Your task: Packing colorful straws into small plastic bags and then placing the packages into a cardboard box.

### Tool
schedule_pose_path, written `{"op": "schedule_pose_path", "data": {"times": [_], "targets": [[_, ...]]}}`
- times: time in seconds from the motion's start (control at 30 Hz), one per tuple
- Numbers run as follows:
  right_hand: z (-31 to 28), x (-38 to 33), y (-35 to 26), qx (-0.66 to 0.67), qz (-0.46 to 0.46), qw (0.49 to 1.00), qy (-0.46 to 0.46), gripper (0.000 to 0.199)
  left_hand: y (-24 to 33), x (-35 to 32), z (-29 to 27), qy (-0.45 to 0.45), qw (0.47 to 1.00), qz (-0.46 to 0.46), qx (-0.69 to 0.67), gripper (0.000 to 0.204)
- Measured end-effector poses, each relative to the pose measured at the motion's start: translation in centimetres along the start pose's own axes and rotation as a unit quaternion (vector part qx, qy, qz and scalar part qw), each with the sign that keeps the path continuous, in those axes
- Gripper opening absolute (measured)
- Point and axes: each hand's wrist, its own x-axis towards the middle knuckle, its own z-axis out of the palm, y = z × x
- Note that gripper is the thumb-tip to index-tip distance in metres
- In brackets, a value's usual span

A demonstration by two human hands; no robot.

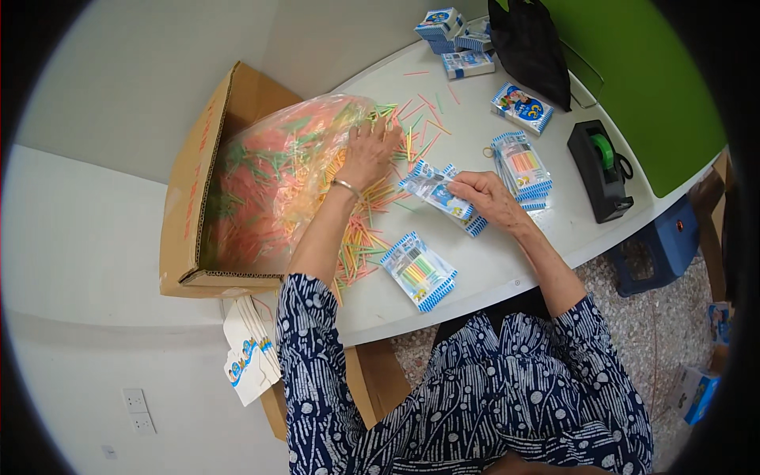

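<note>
The left hand (370, 154) is lying palm down over the loose coloured sticks (364, 245), its fingers partly spread and slightly bent; whether it is gripping any cannot be told. The right hand (484, 196) is closing thumb against fingers on a blue-and-white packet (435, 192), near the middle of the table (483, 277). This pinch at one end is leaving the packet's other end free toward the left hand, probably for easy access.

The cardboard box (178, 214) is standing at the table's left end, its open side facing the sticks, apparently so that its clear plastic bag (277, 131) is feeding the pile. A filled packet (419, 271) is lying by the near edge; stacked packets (522, 162) are sitting right of the right hand, presumably clear of the pile.
</note>
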Motion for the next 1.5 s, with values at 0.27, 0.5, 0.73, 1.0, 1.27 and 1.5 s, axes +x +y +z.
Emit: {"op": "schedule_pose_path", "data": {"times": [0.27, 0.5, 0.73, 1.0, 1.27, 1.5], "targets": [[-0.2, -0.2, -0.1, 0.006, -0.006, 1.000, 0.028, 0.028, 0.5, 3.8, 1.1, -0.060, 0.975, 0.102, 0.187, 0.070], [-0.2, -0.1, 0.2, 0.006, 0.004, 0.999, 0.033, 0.029, -0.4, 3.4, 1.9, -0.039, 0.977, 0.118, 0.170, 0.029], [-0.2, -0.1, 0.5, 0.003, -0.001, 0.999, 0.050, 0.029, -0.5, 1.9, 1.9, 0.002, 0.985, 0.127, 0.120, 0.024], [-0.7, 0.0, 0.8, 0.017, 0.005, 0.997, 0.079, 0.028, 0.6, 1.6, 0.2, -0.027, 0.997, 0.062, 0.049, 0.024], [-0.5, 1.0, 1.3, 0.150, -0.064, 0.954, 0.250, 0.024, 3.3, 8.6, 2.6, 0.119, 0.968, -0.028, -0.217, 0.035], [-0.7, 1.0, 2.1, 0.135, -0.076, 0.959, 0.237, 0.023, 6.2, 10.1, 4.1, 0.120, 0.972, -0.099, -0.174, 0.035]]}}
